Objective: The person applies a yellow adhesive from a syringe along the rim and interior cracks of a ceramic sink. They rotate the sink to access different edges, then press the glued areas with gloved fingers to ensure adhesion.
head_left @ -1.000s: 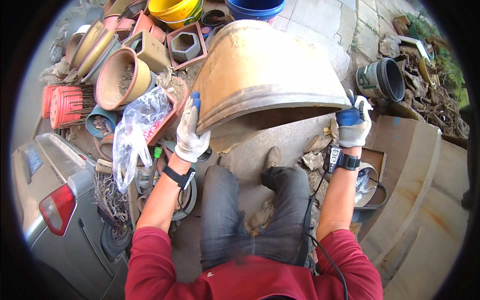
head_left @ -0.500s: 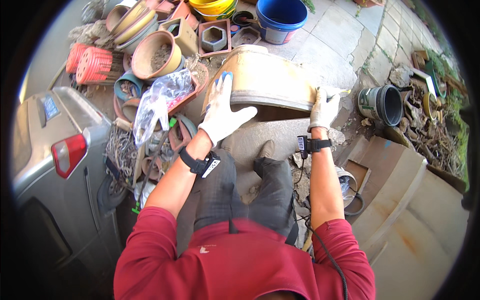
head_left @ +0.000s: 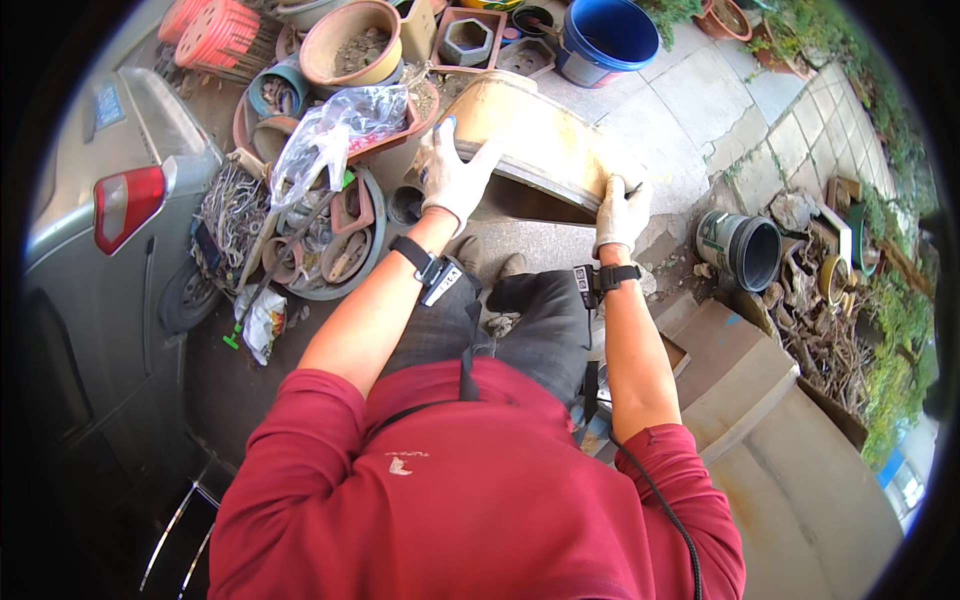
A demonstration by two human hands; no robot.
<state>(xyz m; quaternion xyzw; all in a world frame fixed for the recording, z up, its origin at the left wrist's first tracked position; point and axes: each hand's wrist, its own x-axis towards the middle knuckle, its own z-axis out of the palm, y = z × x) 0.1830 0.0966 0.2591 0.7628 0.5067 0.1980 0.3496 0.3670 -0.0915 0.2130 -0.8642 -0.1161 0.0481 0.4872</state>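
Handling tan planter (head_left: 545, 122) | left hand (head_left: 455, 180) splayed on its left, right hand (head_left: 622, 212) clamped at its right | held, unreleased

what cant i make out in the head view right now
All in the head view:
Inside of the tan planter: mostly deep shadow behind its rim.
Left hand: whether it grips firmly or merely touches; its own back covers much of the contact.
Yellow bucket: cut off by the top edge.
Grey car: partly lost in the dark fisheye border.

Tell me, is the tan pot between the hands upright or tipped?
Tipped: the tan pot shows its dark opening beneath its rim, toward the person's legs.
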